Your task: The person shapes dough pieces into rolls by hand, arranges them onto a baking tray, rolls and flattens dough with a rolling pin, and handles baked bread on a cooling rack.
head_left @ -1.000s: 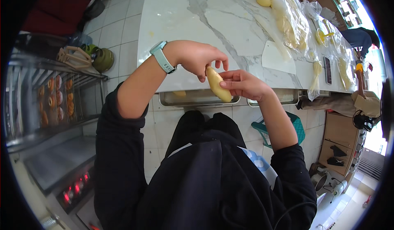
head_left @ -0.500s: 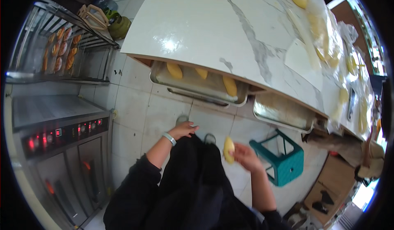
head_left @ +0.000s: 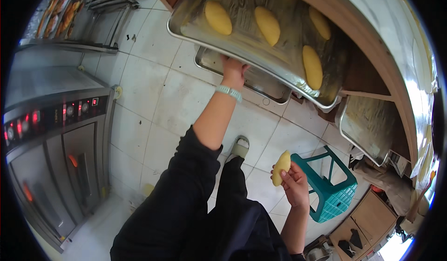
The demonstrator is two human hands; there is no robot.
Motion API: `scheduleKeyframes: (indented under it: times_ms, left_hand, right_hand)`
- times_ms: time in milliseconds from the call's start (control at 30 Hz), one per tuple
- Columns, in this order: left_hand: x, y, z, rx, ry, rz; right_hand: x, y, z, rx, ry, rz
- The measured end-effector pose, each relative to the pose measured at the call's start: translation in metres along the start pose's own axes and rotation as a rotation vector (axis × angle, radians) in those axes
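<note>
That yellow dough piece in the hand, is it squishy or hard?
Probably squishy: the oval dough piece looks smooth and plump, like raw dough. The right hand cradles it loosely, so squeezing might dent it. It seems light, as fingertips alone support it.

bright, even daylight — glare along the right rim, strong fisheye bending, dark corners.

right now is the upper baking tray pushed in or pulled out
Pulled out: the upper baking tray juts past the counter edge, left hand under its rim.
</note>
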State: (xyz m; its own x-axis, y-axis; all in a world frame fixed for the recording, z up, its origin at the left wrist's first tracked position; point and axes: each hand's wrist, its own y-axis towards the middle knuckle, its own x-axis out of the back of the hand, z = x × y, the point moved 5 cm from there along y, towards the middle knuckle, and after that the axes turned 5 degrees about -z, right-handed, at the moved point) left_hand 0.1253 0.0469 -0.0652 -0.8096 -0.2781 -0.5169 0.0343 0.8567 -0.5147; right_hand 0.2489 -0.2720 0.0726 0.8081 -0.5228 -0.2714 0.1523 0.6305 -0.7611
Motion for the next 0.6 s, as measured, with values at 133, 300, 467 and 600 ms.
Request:
scheduleKeyframes:
  times_ms: [133, 300, 467, 600]
  left_hand:
    - [-0.013, 0.006, -0.001, 0.104, 0.177, 0.048]
    - [0.028, -0.039, 0.007, 0.195, 0.119, -0.168]
    - [0.120, -0.135, 0.012, 0.317, 0.139, -0.150]
    - [0.174, -0.204, 0.014, 0.429, 0.119, -0.230]
  right_hand:
    - [-0.011, -0.001, -0.004, 0.024, -0.009, -0.040]
    - [-0.030, 0.000, 0.001, 0.041, -0.057, -0.004]
    - [-0.048, 0.041, 0.008, 0.033, -0.157, 0.016]
    - [-0.072, 0.094, 0.019, 0.017, -0.137, 0.023]
